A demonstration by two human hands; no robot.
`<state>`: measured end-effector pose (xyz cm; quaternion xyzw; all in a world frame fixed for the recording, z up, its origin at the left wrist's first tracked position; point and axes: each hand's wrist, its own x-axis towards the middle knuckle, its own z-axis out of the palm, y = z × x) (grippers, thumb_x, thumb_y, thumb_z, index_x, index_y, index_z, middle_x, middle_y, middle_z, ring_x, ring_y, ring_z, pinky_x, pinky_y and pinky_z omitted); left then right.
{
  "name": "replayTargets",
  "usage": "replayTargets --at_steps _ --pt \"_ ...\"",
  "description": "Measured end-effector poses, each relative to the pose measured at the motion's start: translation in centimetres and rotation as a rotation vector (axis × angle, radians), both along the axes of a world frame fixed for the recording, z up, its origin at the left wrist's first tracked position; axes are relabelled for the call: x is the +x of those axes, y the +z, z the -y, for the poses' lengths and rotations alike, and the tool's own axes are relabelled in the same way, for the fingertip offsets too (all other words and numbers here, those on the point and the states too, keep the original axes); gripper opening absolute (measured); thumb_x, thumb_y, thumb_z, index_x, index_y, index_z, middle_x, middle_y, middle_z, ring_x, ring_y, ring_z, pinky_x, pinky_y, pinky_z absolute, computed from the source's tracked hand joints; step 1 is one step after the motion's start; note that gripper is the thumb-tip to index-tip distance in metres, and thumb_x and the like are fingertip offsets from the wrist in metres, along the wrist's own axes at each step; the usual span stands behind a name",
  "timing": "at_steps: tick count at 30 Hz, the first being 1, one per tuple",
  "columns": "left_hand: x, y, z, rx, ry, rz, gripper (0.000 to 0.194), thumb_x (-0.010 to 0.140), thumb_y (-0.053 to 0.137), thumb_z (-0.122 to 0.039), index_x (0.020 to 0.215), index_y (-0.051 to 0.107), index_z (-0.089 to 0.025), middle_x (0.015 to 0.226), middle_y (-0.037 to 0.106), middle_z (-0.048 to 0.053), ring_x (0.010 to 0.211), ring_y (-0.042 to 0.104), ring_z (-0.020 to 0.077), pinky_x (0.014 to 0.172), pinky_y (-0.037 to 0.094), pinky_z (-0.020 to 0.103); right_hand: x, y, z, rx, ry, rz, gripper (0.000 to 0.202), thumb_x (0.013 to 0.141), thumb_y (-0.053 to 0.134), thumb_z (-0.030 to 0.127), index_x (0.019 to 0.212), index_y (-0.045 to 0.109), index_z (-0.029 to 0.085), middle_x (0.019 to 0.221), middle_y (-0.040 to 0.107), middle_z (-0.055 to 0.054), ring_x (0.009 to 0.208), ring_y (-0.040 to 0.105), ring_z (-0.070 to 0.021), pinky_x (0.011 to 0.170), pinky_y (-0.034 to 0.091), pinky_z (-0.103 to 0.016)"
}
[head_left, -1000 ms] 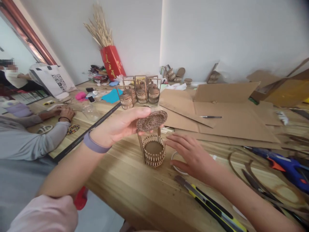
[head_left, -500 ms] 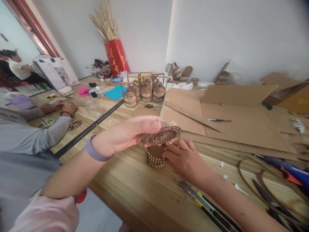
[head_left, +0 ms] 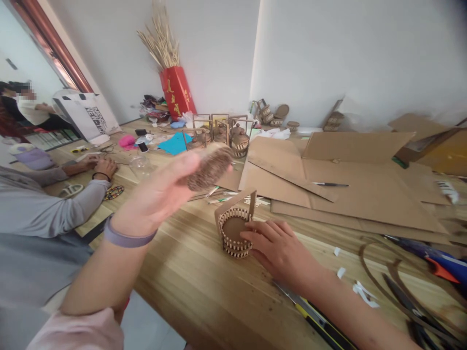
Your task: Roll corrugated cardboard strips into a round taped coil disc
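In my left hand [head_left: 164, 187] is a round, thick brown lid of coiled corrugated cardboard [head_left: 209, 171], blurred by motion and tilted. My left hand holds it up to the left of a small brown cardboard basket [head_left: 236, 226]. This basket stands upright on the wooden table, with a square handle over it and a pale-and-brown slatted wall; its top is uncovered. My right hand [head_left: 279, 243] grips the basket's right side at the rim, fingers bent around it. Behind the raised lid stand several finished lidded baskets [head_left: 240, 141], partly hidden.
Flattened cardboard sheets [head_left: 350, 204] lie at the right with a thin pen-like tool [head_left: 330, 184]. A utility knife [head_left: 317, 318], scissors [head_left: 412, 306] and a blue glue gun [head_left: 426, 253] are nearer me. At left, a co-worker's hands [head_left: 104, 165] rest on the table.
My left hand has lifted the lid away from the basket, up and to the left, uncovering its inside and handle. My right hand stays at the basket's right side.
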<state>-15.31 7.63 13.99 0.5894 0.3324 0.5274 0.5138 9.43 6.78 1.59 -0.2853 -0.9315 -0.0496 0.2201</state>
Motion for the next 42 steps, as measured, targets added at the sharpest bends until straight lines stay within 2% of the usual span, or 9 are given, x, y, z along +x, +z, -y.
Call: replayTargets --at_steps 2,4,6,10,19,29,36,39,42 --pt "-1.5 -1.2 -1.0 0.117 0.245 -0.043 0.038 0.075 0.074 -0.044 0.106 0.065 -0.023 0.112 0.068 0.004 0.112 0.062 0.0276 0.089 0.051 0.039 0.7 0.3 0.3 -0.015 0.001 -0.050 0.024 0.097 0.050 0.019 0.117 0.062 0.021 0.120 0.069 -0.011 0.103 0.063 -0.0222 0.084 0.041 -0.037" --pt "-2.5 -2.9 -2.0 0.072 0.331 -0.285 0.048 0.067 0.082 -0.037 0.108 0.060 -0.023 0.110 0.068 0.004 0.103 0.064 0.0258 0.089 0.050 0.041 1.5 0.5 0.5 -0.041 -0.018 -0.092 0.024 0.097 0.046 0.018 0.114 0.063 0.021 0.120 0.069 -0.012 0.103 0.064 -0.0225 0.084 0.044 -0.038" --pt "-2.9 -4.6 -2.7 -0.006 0.133 -0.563 0.051 0.067 0.082 -0.035 0.110 0.059 -0.022 0.112 0.068 0.006 0.106 0.064 0.0271 0.095 0.048 0.044 2.1 0.7 0.4 -0.071 -0.046 -0.121 0.022 0.097 0.047 0.019 0.110 0.064 0.021 0.116 0.070 -0.012 0.101 0.065 -0.0224 0.082 0.046 -0.038" --pt "-1.8 -6.4 -3.5 0.109 -0.193 -0.804 0.057 0.067 0.085 -0.037 0.115 0.059 -0.024 0.126 0.063 0.007 0.119 0.057 0.0287 0.100 0.044 0.041 2.5 0.5 0.0 -0.130 -0.086 -0.220 0.019 0.095 0.050 0.020 0.105 0.066 0.021 0.108 0.071 -0.011 0.101 0.067 -0.0230 0.083 0.049 -0.038" --pt "0.7 -6.8 -5.8 0.418 -0.488 -1.008 0.066 0.062 0.081 -0.065 0.107 0.063 -0.020 0.111 0.065 0.009 0.109 0.057 0.0312 0.094 0.044 0.040 1.1 -0.6 0.2 -0.358 -0.162 -0.350 0.011 0.095 0.051 0.023 0.097 0.062 0.022 0.096 0.071 -0.008 0.086 0.068 -0.0195 0.075 0.054 -0.034" --pt "1.0 -6.8 -6.1 0.509 -0.525 -0.983 0.058 0.067 0.079 -0.062 0.102 0.064 -0.019 0.111 0.067 0.011 0.104 0.060 0.0303 0.092 0.044 0.041 0.9 -1.1 0.3 -0.381 -0.172 -0.365 0.010 0.094 0.052 0.021 0.098 0.061 0.023 0.094 0.070 -0.004 0.082 0.068 -0.0178 0.073 0.054 -0.033" --pt "1.2 -6.3 -5.7 0.484 -0.482 -1.022 0.055 0.067 0.081 -0.055 0.103 0.060 -0.019 0.111 0.065 0.010 0.102 0.061 0.0293 0.089 0.045 0.038 0.5 -0.5 0.6 -0.243 -0.199 -0.370 0.013 0.097 0.050 0.022 0.097 0.063 0.020 0.085 0.069 -0.005 0.073 0.063 -0.0175 0.067 0.048 -0.032" --pt "1.5 -6.1 -5.6 0.486 -0.474 -1.050 0.053 0.066 0.083 -0.051 0.102 0.059 -0.020 0.108 0.066 0.008 0.099 0.061 0.0282 0.085 0.046 0.037 -0.4 0.3 0.6 -0.046 -0.168 -0.302 0.015 0.097 0.053 0.024 0.105 0.064 0.019 0.089 0.070 -0.007 0.077 0.062 -0.0200 0.068 0.045 -0.034" --pt "1.6 -6.2 -5.7 0.497 -0.472 -1.058 0.054 0.064 0.085 -0.048 0.102 0.060 -0.019 0.108 0.066 0.008 0.100 0.061 0.0289 0.085 0.046 0.036 -1.3 1.0 0.6 0.152 -0.115 -0.209 0.017 0.097 0.049 0.017 0.102 0.066 0.018 0.092 0.070 -0.008 0.079 0.062 -0.0193 0.068 0.043 -0.032"
